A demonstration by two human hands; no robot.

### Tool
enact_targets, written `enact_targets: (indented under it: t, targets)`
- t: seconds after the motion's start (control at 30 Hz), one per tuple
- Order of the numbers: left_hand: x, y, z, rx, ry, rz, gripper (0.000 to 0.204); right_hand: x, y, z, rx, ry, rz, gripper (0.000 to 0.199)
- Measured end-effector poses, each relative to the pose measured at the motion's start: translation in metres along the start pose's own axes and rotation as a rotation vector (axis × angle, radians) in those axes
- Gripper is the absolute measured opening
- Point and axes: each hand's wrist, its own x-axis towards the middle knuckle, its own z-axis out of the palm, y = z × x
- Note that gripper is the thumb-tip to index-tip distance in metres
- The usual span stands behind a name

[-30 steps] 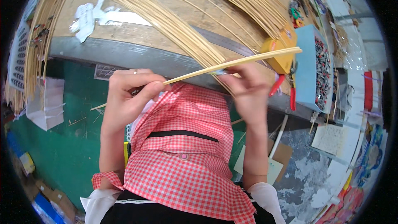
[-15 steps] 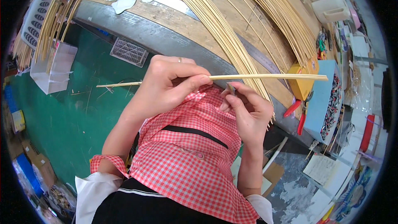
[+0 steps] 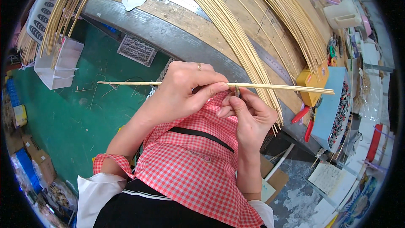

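A slim bunch of pale bamboo sticks [image 3: 291, 88] lies level across my front, its thin end to the left and its thicker end over the table's right side. My left hand [image 3: 181, 86] is closed around it near the middle, thumb on top. Just right of those fingertips, my right hand [image 3: 253, 120] pinches a small dull metal-like piece [image 3: 237, 91], which touches the sticks from below and in front. Whether that piece wraps round the sticks I cannot tell. Both hands are above my red checked apron [image 3: 190, 156].
Long bundles of bamboo sticks [image 3: 230, 25] lie over the wooden table [image 3: 168, 21] beside a metal ruler [image 3: 270, 61]. Red-handled pliers [image 3: 310, 124], a yellow box [image 3: 310, 85] and a blue bin [image 3: 331, 109] of small parts stand right. A white box [image 3: 61, 65] is left.
My right hand has brought the small piece up from just below the sticks until it touches them. My left hand and the sticks sit slightly lower in view, the hand further right.
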Motion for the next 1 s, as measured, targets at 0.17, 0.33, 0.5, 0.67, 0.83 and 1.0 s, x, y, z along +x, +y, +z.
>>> enact_targets:
  t: [0.17,0.33,0.5,0.67,0.83,1.0]
  targets:
    - [0.000,-0.002,0.000,-0.037,-0.037,-0.012,0.007,-0.004,-0.003,-0.002,0.004,-0.012,0.029,0.023]
    - [0.001,-0.001,-0.004,-0.136,-0.138,-0.074,0.009,-0.003,-0.012,-0.015,-0.149,0.005,-0.171,0.028]
    - [-0.002,-0.004,-0.002,-0.259,-0.321,-0.135,0.012,0.003,-0.017,-0.032,-0.062,0.044,-0.307,0.014]
    - [0.005,-0.015,-0.037,-0.124,-0.196,-0.105,0.025,0.005,-0.030,-0.066,-0.035,0.384,-0.291,0.011]
    - [-0.008,-0.038,-0.118,0.221,-0.005,-0.270,0.026,0.004,-0.065,-0.177,0.245,0.416,-0.359,0.018]
    - [-0.015,-0.042,-0.140,0.363,0.001,-0.225,0.024,-0.008,-0.084,-0.236,0.471,0.392,-0.428,0.017]
